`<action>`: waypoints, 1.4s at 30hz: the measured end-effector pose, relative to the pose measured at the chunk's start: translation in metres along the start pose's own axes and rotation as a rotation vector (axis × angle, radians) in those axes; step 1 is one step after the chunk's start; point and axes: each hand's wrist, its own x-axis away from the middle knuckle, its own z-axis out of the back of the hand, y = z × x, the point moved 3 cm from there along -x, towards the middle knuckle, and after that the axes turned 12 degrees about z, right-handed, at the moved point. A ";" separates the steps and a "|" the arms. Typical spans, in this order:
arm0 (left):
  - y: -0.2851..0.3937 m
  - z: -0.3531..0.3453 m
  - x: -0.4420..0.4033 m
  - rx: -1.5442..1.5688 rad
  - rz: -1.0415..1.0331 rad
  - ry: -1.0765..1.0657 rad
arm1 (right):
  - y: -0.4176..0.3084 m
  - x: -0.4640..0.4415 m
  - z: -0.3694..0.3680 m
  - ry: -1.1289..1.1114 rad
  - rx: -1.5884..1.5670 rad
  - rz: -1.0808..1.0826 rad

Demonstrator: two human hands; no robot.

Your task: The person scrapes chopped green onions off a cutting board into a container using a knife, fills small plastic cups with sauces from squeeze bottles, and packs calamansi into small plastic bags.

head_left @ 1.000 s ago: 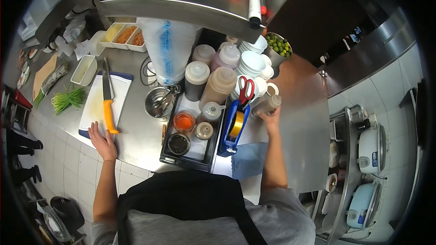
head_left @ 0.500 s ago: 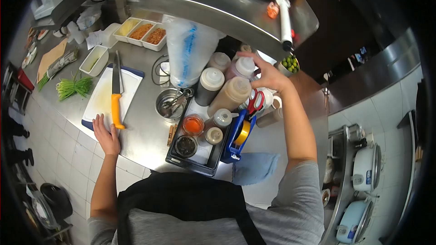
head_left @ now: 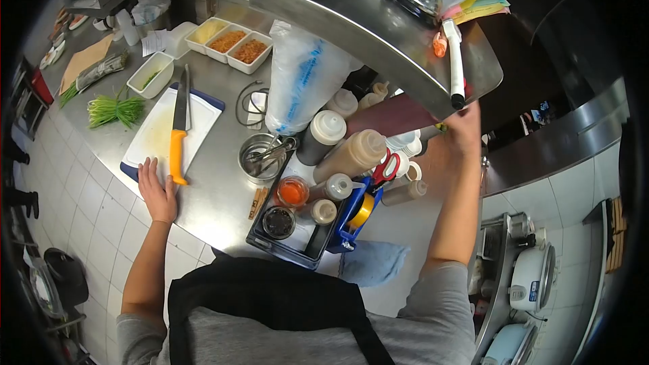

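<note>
At the far left of the steel counter (head_left: 215, 125), a tied bunch of green stalks (head_left: 116, 111) lies near a white tub (head_left: 150, 74). To the right is the white cutting board (head_left: 150, 127) with blue ends, and my left hand (head_left: 157, 190) rests palm down on its near end, fingers straight and a little apart. My thumb is just beside the orange handle of the knife (head_left: 179, 132) lying along the board; I cannot tell if they touch. Farther right is a metal pot (head_left: 258, 177) with utensils in it, and beyond it a plastic-wrapped bundle (head_left: 297, 88) with blue print. Next is the black tray (head_left: 295, 257), with an orange jar (head_left: 293, 192), a dark jar (head_left: 278, 222) and squeeze bottles. At its right side stands the blue tape dispenser (head_left: 349, 233), a blue cloth (head_left: 373, 262) on the near side. On the far right, the purple bottle (head_left: 392, 115) is tilted nearly sideways behind the beige bottle (head_left: 353, 155), and my right hand (head_left: 462, 130) is clamped on its right end; blur hides exactly how each finger sits.
</note>
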 end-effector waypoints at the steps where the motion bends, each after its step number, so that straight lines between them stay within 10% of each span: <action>1: 0.000 0.000 0.000 -0.007 0.001 -0.002 | -0.011 -0.004 0.011 0.046 -0.055 0.041; 9: 0.002 0.000 0.001 -0.023 -0.014 -0.010 | -0.010 -0.008 -0.014 0.382 -0.021 0.309; 14: 0.003 0.003 0.000 -0.002 -0.022 -0.011 | 0.093 -0.014 -0.023 0.051 0.880 0.383; 27: 0.007 0.005 0.000 0.011 -0.029 -0.004 | 0.072 -0.035 -0.119 -0.184 0.878 0.570; 42: 0.007 0.003 0.000 0.047 -0.033 0.014 | 0.133 -0.065 -0.004 -0.476 0.765 0.095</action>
